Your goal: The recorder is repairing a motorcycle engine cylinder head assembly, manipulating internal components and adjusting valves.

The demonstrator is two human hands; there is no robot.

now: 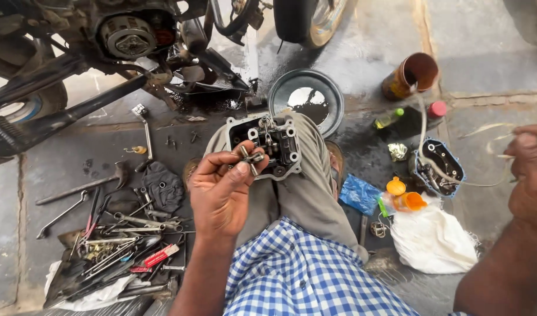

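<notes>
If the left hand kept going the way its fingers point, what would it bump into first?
Probably the grey engine part on the knee: the left hand, pinching a small metal piece, points right at it. Depth is hard to judge.

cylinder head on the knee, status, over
Left hand pinching small metal part over cylinder head. Right hand holding clear tube. Nothing in the way.

Grey stone floor (491, 52), oil-stained near middle. Round metal pan (330, 88) with dark oil beside stain. Brown can (406, 79) tipped on side, small green-capped bottle (388, 119) near it. Pile of spanners (113, 246) on left, on white cloth (96, 299). White rag (432, 240) on right, blue-rimmed engine cover (441, 167) just above it.
</notes>
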